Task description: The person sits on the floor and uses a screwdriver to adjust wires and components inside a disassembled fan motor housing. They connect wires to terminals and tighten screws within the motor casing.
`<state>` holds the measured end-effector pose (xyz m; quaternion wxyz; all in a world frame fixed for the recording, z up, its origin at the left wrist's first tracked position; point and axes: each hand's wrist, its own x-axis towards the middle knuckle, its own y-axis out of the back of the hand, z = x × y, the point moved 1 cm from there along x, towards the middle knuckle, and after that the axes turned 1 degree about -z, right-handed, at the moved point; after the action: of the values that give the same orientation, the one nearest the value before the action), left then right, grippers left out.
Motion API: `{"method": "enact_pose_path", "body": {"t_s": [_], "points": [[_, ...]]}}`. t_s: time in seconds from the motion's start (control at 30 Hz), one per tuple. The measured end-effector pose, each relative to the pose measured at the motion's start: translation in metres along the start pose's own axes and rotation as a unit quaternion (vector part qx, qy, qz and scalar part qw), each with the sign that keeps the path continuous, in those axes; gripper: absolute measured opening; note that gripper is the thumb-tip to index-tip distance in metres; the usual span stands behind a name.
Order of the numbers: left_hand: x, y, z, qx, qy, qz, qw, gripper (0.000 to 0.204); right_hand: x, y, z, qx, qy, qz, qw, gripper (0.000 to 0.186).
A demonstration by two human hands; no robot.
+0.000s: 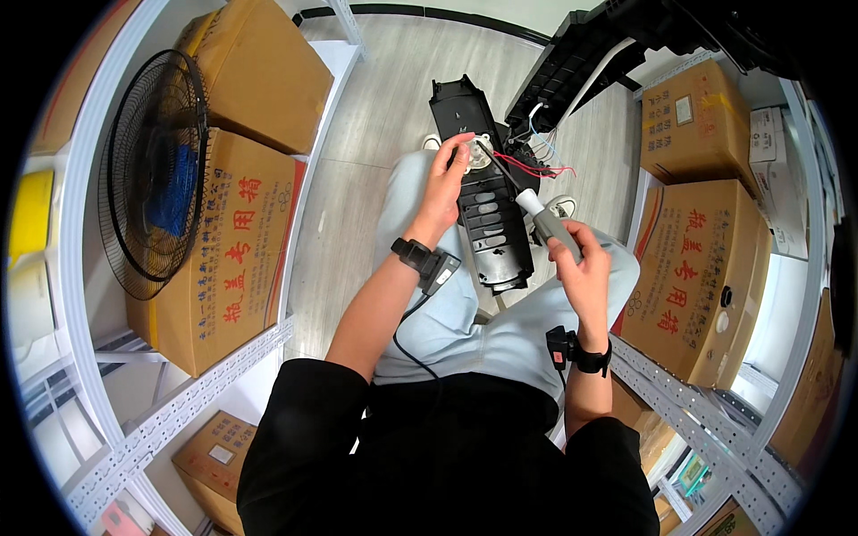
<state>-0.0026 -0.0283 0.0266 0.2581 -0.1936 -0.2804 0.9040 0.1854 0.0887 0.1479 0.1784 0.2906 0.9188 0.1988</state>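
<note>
bright, fairly even light; the floor [344, 201] looks pale; the left shelf frame [179, 417] bows; corners go black; the near shirt [447, 456] loses detail.

On the grey wood-patterned floor [335, 205], light-coloured shoes [561, 206] are placed; whether the black plastic housing [487, 189] is also supported there cannot be seen. By the left metal shelf [201, 371] and right metal shelf [684, 393], cardboard cartons [693, 277] are carried.

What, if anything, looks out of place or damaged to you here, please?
The red wires stand out: they straggle loosely beside the black housing, their tips apparently unconnected. A round wire fan guard also stands tilted in front of the cardboard box on the left. I see no spill or clear damage.
</note>
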Motion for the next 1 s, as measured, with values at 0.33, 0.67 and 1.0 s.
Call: {"method": "enact_pose_path", "body": {"t_s": [0.33,0.67,1.0], "points": [[0.004,0.002,-0.003,-0.004,0.008,-0.010,1.000,0.022,-0.002,-0.008,0.011,0.018,-0.006,-0.005,1.000,0.025],[0.004,0.005,-0.006,0.041,-0.041,-0.011,0.998,0.015,-0.004,-0.009,0.012,-0.007,0.013,-0.003,1.000,0.027],[0.006,0.012,-0.009,0.074,-0.043,-0.046,0.995,0.014,0.004,0.014,-0.013,-0.071,0.155,0.061,0.984,0.035]]}}
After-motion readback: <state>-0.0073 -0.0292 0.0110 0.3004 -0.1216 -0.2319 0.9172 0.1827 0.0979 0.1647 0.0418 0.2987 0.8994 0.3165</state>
